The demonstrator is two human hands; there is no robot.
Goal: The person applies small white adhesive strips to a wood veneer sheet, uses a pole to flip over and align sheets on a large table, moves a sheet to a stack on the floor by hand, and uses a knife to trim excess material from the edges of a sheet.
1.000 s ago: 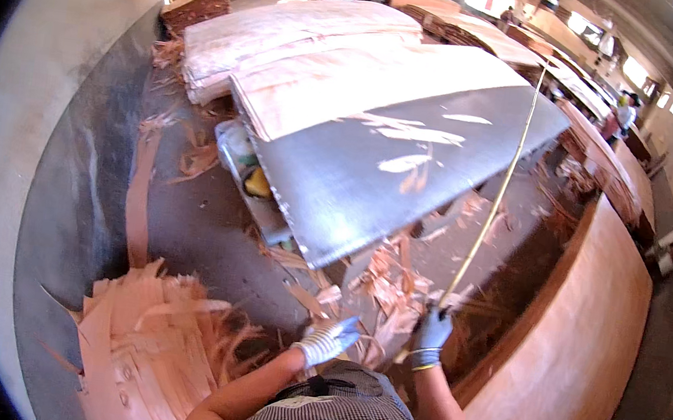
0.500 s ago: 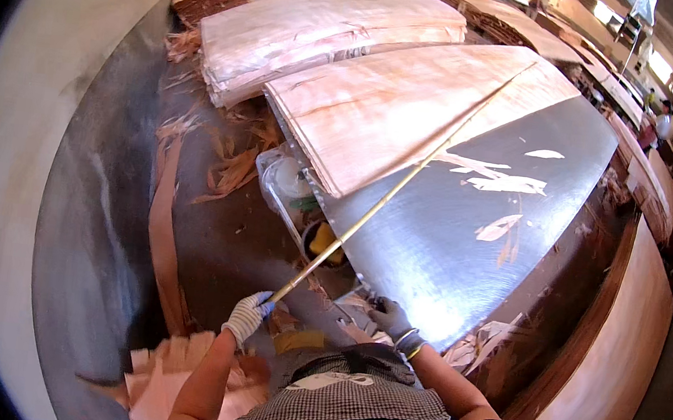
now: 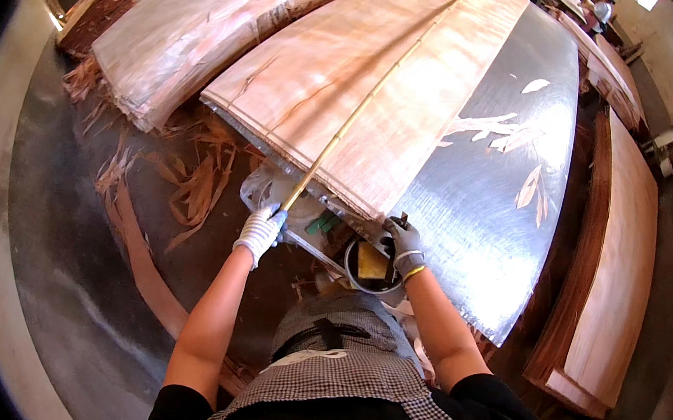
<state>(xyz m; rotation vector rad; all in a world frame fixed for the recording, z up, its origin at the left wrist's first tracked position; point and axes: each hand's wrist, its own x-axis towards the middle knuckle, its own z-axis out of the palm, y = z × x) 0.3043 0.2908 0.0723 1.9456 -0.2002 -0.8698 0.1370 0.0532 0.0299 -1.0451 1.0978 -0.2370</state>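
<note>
the left hand point(image 3: 261, 233) had its fingers clamped on the long thin pole point(image 3: 361, 113), which ran toward one o'clock over the veneer stack point(image 3: 418, 111) on the tabletop point(image 3: 491, 203). the right hand point(image 3: 404, 247) was near the stack's corner, at three o'clock from the left; its fingers' grip could not be told.

Place: I am standing in a wood-veneer workshop.
Metal table point(image 3: 475, 197): it is carrying a stack of thin wood sheets point(image 3: 324, 97).
Left of metal table: another stack point(image 3: 199, 28) is lying; torn strips point(image 3: 145, 264) are littering the floor point(image 3: 258, 317).
Right of metal table: a third stack point(image 3: 622, 251) is showing layered edges.
Gear: I am wearing gloves point(image 3: 255, 236) and a checked apron point(image 3: 358, 387).
</note>
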